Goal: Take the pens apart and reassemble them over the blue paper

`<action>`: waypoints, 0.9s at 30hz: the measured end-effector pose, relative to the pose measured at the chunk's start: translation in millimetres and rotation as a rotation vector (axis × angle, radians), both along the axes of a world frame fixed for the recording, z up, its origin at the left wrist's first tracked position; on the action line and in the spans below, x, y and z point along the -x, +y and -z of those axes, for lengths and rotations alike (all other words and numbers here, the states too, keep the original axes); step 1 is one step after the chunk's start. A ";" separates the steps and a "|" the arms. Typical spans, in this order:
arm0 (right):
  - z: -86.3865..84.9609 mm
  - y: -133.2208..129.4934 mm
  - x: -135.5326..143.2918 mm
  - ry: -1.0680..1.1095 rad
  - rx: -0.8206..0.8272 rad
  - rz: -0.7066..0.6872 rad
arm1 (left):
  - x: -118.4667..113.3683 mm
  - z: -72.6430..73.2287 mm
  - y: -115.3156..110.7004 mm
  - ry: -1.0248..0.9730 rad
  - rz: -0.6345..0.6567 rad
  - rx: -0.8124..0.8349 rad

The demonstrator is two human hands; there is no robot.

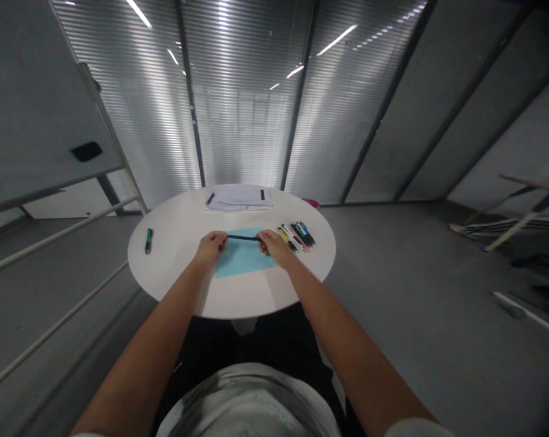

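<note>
A thin dark stick-like object (242, 238), perhaps a pen, is stretched between my two hands above a light blue sheet (243, 260). My left hand (211, 247) pinches its left end, and my right hand (273, 246) pinches its right end. The sheet lies on a round white table (169, 267). Close to the right of my right hand lies a group of several pens (302, 235) in yellow, white, green, red and blue. A single green and black pen (148, 241) rests at the table's left side.
A stack of white papers (240, 198) with dark items on it lies at the table's far edge. A whiteboard frame (115, 142) stands at the left. Behind are blinds (242, 133), and wooden legs (520, 224) show at the right.
</note>
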State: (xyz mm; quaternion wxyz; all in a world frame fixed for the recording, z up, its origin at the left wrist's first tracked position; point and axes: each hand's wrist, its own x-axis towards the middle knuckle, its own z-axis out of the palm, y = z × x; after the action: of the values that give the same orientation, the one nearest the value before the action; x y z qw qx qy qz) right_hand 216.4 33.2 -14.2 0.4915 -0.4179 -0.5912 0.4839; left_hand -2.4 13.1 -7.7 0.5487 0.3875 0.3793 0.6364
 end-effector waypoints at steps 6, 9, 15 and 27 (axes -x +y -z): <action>-3.4 -4.8 0.2 0.005 -0.011 -0.003 | -0.1 0.2 -0.6 0.022 0.002 -0.004; -2.2 -4.5 -0.5 0.090 -0.010 -0.019 | 0.2 0.9 -0.4 0.028 0.002 0.008; -2.2 -4.4 1.9 -0.019 -0.024 -0.025 | 0.0 -0.7 -1.6 0.008 0.007 0.004; -4.3 -7.6 0.3 -0.015 -0.038 0.005 | -0.1 3.3 1.7 0.039 -0.004 -0.002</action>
State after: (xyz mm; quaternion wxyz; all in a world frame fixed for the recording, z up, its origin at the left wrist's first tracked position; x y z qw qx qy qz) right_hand 216.1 25.6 -9.8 0.4963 -0.4136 -0.6027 0.4683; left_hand -2.3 14.8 -11.0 0.5397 0.3995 0.3899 0.6301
